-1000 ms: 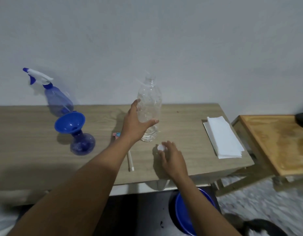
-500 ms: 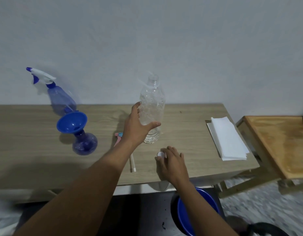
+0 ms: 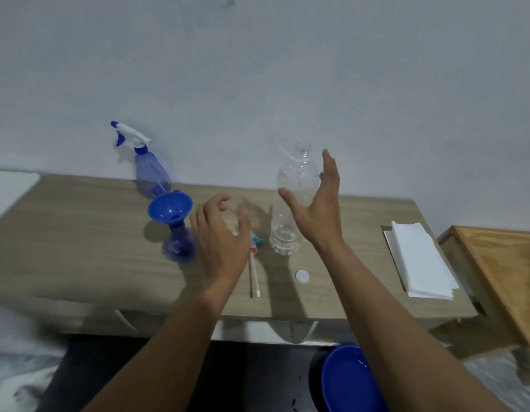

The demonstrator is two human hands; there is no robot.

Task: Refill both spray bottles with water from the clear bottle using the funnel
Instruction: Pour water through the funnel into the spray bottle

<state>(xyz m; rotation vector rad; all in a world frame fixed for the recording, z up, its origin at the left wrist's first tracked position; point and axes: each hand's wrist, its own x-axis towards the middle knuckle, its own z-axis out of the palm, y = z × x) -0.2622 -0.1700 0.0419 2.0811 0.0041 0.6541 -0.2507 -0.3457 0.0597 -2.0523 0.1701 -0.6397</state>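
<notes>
The clear bottle point(image 3: 290, 200) stands uncapped and upright on the wooden table point(image 3: 79, 251). My right hand point(image 3: 317, 209) is spread open just right of it, thumb in front of the bottle. Its white cap point(image 3: 302, 275) lies on the table in front. My left hand point(image 3: 220, 236) hovers left of the bottle with loosely curled fingers, holding nothing. A blue funnel point(image 3: 170, 208) sits in the neck of a small blue spray bottle point(image 3: 179, 243). A second blue spray bottle point(image 3: 150, 171) with its white trigger head stands by the wall. A pink sprayer head with its tube point(image 3: 254, 270) lies on the table.
A stack of white paper napkins point(image 3: 418, 260) lies at the table's right end. A smaller wooden table point(image 3: 504, 275) stands to the right. A blue basin point(image 3: 350, 382) sits on the floor below the table edge. A white wall runs close behind.
My left hand let go of the clear bottle and drew back to the left. My right hand left the cap on the table and rose beside the bottle. The camera view shifted.
</notes>
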